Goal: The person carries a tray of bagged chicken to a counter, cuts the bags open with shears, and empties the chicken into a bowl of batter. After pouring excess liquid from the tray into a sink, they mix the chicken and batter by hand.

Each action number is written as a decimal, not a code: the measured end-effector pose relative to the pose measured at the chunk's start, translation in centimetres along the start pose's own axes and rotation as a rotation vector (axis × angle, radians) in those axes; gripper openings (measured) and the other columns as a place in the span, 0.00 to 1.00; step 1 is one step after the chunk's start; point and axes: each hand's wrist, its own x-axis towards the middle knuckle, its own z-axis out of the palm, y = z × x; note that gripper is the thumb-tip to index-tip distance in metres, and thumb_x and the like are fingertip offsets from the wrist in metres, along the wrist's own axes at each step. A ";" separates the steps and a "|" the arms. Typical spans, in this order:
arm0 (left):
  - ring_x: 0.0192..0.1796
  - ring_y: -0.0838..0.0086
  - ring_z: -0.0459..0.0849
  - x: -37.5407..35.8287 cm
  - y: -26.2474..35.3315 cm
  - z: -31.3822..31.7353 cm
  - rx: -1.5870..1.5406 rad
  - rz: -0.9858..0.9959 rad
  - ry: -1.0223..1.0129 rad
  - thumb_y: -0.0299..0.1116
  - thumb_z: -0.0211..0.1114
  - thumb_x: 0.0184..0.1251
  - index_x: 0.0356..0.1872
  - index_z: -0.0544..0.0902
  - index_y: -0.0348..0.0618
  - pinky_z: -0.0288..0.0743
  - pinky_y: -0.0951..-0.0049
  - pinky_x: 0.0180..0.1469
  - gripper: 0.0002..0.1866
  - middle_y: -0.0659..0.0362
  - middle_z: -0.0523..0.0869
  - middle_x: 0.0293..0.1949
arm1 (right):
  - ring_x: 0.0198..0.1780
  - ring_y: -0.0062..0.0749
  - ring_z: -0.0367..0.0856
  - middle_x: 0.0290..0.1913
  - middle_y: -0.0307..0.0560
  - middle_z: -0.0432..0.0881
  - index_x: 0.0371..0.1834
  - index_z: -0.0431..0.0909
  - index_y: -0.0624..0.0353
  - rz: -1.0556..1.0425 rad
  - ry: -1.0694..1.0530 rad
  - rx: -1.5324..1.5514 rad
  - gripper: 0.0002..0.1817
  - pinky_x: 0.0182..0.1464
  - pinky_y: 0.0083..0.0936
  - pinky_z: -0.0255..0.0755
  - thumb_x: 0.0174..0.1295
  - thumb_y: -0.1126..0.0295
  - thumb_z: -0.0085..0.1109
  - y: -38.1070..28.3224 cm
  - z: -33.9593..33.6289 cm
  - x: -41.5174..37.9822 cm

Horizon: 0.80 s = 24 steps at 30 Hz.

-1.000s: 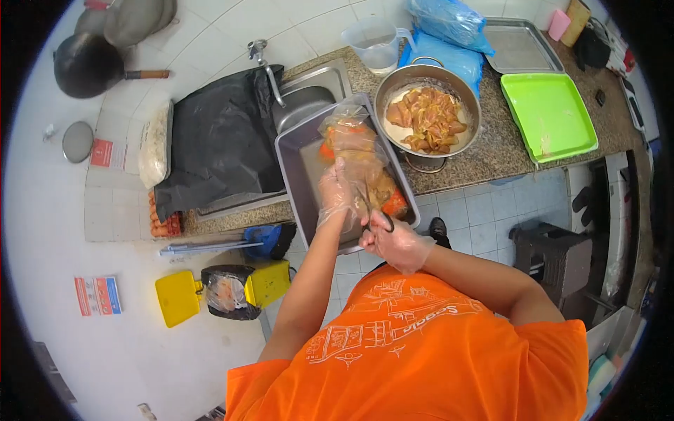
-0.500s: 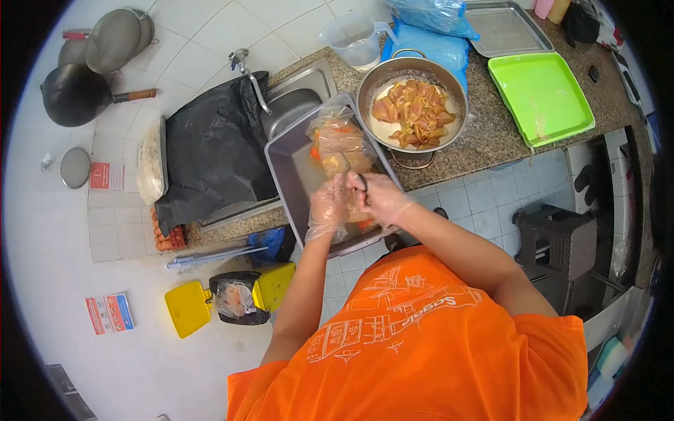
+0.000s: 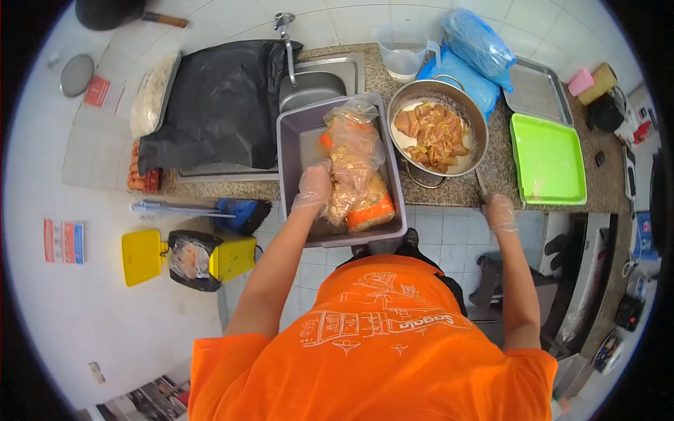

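Note:
My left hand [image 3: 315, 188], in a clear plastic glove, is closed at the left side of a clear plastic bag of meat [image 3: 354, 168] with orange printed bands. The bag lies in a grey plastic tub [image 3: 289, 151]. My right hand [image 3: 499, 213], also gloved, holds a knife [image 3: 481, 184] by its dark handle at the counter's front edge, blade pointing away from me. Just beyond the blade is a steel pot [image 3: 479, 126] with pieces of raw, yellowish marinated meat [image 3: 432, 133] over a white, creamy substance.
A lime green tray [image 3: 562, 154] and a metal tray [image 3: 537, 91] lie to the right. Blue plastic bags [image 3: 477, 52] and a clear jug [image 3: 401, 52] stand behind the pot. Left are a sink [image 3: 316, 91], a black plastic sheet [image 3: 217, 105] and a yellow bin [image 3: 232, 259].
My hands were together over the bag; now they are apart. My right hand has moved right with the knife, out of the tub. More of the bag shows, and the view has shifted.

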 end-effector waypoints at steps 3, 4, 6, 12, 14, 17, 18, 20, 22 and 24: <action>0.46 0.42 0.90 0.2 -0.2 -2.7 0.024 -0.018 -0.058 0.29 0.67 0.63 0.37 0.89 0.38 0.84 0.46 0.50 0.07 0.37 0.90 0.38 | 0.37 0.60 0.88 0.33 0.61 0.87 0.33 0.85 0.60 -0.064 0.016 -0.088 0.09 0.39 0.50 0.82 0.66 0.68 0.60 -3.6 -1.7 0.3; 0.45 0.42 0.90 0.3 0.0 -3.5 -0.025 -0.028 -0.027 0.29 0.67 0.63 0.34 0.89 0.37 0.84 0.47 0.50 0.07 0.38 0.90 0.37 | 0.35 0.60 0.88 0.32 0.61 0.87 0.31 0.85 0.60 -0.069 0.010 -0.118 0.08 0.38 0.50 0.82 0.65 0.68 0.61 -7.3 -4.6 -0.7; 0.44 0.43 0.90 -0.3 1.3 -4.6 -0.122 -0.044 0.014 0.29 0.67 0.63 0.29 0.88 0.36 0.84 0.50 0.49 0.07 0.38 0.90 0.36 | 0.35 0.58 0.88 0.32 0.59 0.87 0.30 0.84 0.60 -0.470 0.027 0.261 0.08 0.39 0.49 0.81 0.64 0.70 0.61 -16.6 -12.6 -1.8; 0.34 0.56 0.87 -0.8 3.3 -7.4 -0.352 -0.020 0.016 0.26 0.63 0.62 0.29 0.86 0.36 0.80 0.59 0.43 0.06 0.46 0.88 0.28 | 0.50 0.55 0.83 0.43 0.52 0.85 0.43 0.82 0.60 -1.032 0.339 0.777 0.18 0.59 0.49 0.72 0.56 0.61 0.74 -34.1 -13.0 2.4; 0.44 0.45 0.88 -0.7 2.8 -9.0 -0.456 -0.082 -0.047 0.31 0.64 0.66 0.40 0.89 0.37 0.80 0.52 0.50 0.09 0.39 0.88 0.39 | 0.49 0.54 0.83 0.41 0.51 0.84 0.43 0.81 0.57 -1.020 0.264 0.763 0.20 0.59 0.48 0.70 0.54 0.58 0.76 -35.0 -12.8 3.5; 0.50 0.40 0.88 0.2 2.1 -9.1 -0.463 -0.141 -0.079 0.34 0.64 0.69 0.44 0.90 0.37 0.80 0.49 0.54 0.13 0.35 0.88 0.44 | 0.48 0.53 0.85 0.42 0.52 0.86 0.44 0.82 0.55 -0.877 0.249 0.739 0.19 0.57 0.48 0.70 0.57 0.56 0.74 -36.3 -12.2 2.9; 0.50 0.40 0.88 0.8 2.1 -9.0 -0.441 -0.149 -0.071 0.35 0.65 0.70 0.43 0.90 0.36 0.80 0.49 0.54 0.13 0.34 0.88 0.44 | 0.47 0.53 0.86 0.43 0.54 0.87 0.46 0.82 0.56 -0.804 0.227 0.736 0.19 0.58 0.49 0.70 0.59 0.56 0.73 -36.5 -12.1 2.8; 0.50 0.40 0.88 1.7 1.9 -8.4 -0.449 -0.150 -0.008 0.36 0.65 0.70 0.42 0.90 0.36 0.80 0.48 0.55 0.13 0.35 0.88 0.43 | 0.43 0.53 0.86 0.37 0.55 0.87 0.41 0.83 0.56 -0.780 0.121 0.704 0.16 0.56 0.50 0.71 0.62 0.55 0.71 -36.9 -12.7 2.7; 0.50 0.40 0.88 2.7 1.2 -7.7 -0.407 -0.101 0.042 0.36 0.64 0.70 0.41 0.90 0.37 0.80 0.48 0.55 0.13 0.35 0.88 0.43 | 0.39 0.53 0.87 0.32 0.55 0.87 0.37 0.85 0.57 -0.809 0.127 0.657 0.15 0.54 0.50 0.72 0.65 0.55 0.68 -37.1 -13.2 3.1; 0.50 0.41 0.88 4.4 0.0 -6.8 -0.326 -0.006 0.077 0.36 0.64 0.71 0.40 0.90 0.38 0.80 0.48 0.55 0.12 0.36 0.88 0.43 | 0.36 0.54 0.87 0.27 0.55 0.86 0.31 0.86 0.56 -0.896 0.234 0.583 0.16 0.50 0.50 0.74 0.68 0.55 0.64 -37.1 -13.3 3.6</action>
